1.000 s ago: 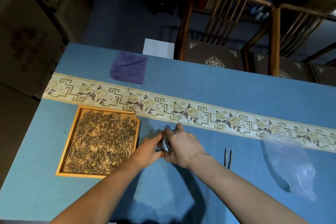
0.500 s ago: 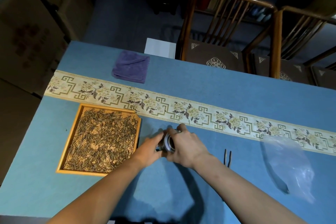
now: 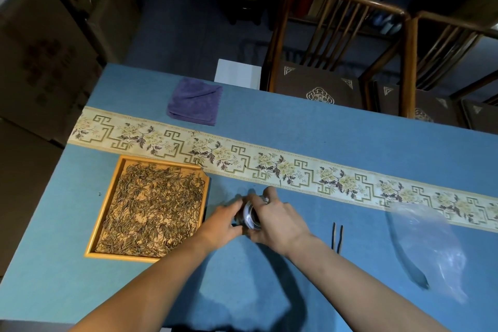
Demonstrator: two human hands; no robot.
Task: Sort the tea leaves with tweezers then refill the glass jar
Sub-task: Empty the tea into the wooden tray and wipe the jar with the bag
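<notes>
Both my hands clamped on small glass jar with metal rim [image 3: 250, 214]: left hand [image 3: 222, 221] at 9 o'clock, right hand [image 3: 280, 219] at 3. Thin dark tweezers [image 3: 337, 236] further at 3, untouched.

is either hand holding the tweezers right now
No: the tweezers lie on the blue table, while both hands grip the glass jar.

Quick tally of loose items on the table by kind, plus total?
Wooden tray of tea leaves: 1
Glass jar, held by both hands: 1
Tweezers: 1
Purple cloth: 1
Clear plastic bag: 1
Total: 5
</notes>
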